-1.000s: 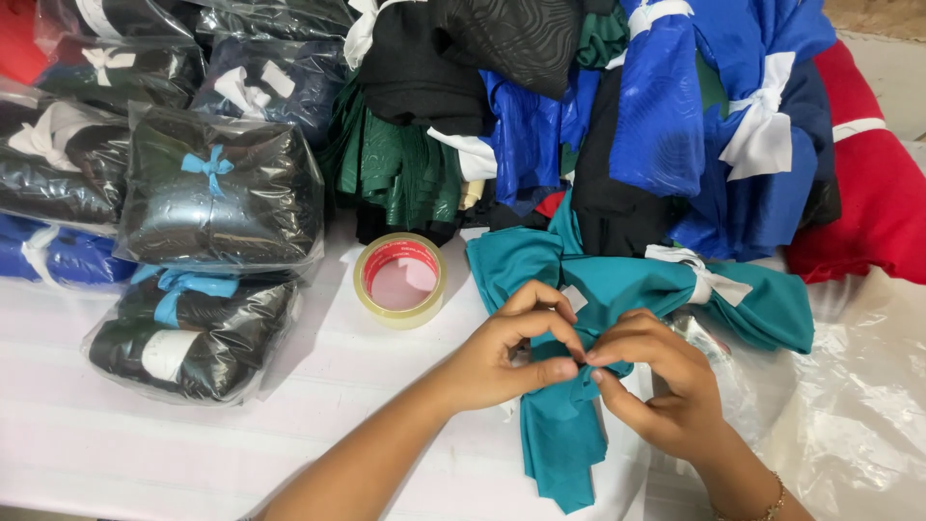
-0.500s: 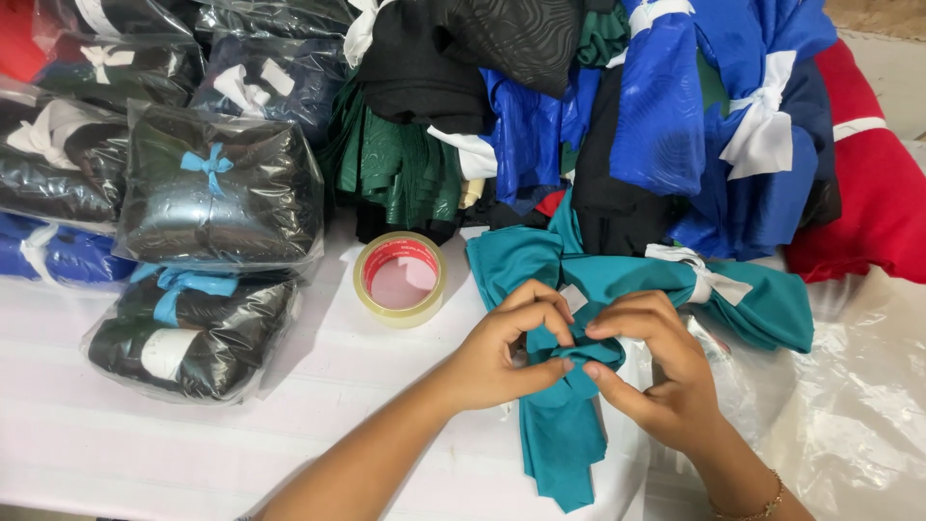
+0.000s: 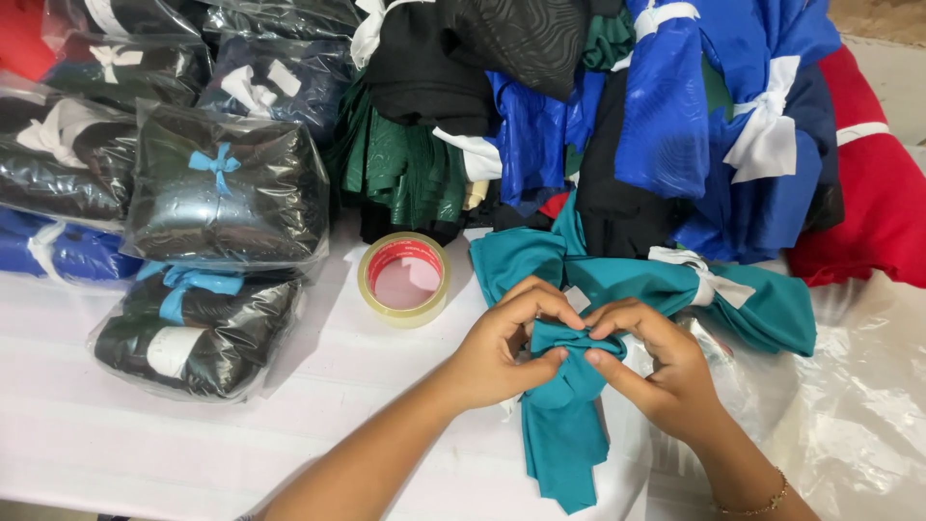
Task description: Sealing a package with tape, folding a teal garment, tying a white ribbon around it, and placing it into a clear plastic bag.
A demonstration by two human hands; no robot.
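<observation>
Head view, steeply down, close over table (image 3: pixel 193 444)

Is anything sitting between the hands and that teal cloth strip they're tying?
Nothing visible does. The left hand and right hand both pinch the teal fabric strip directly, meeting at its knot. The roll of clear tape lies apart on the white table, left of the hands.
</observation>
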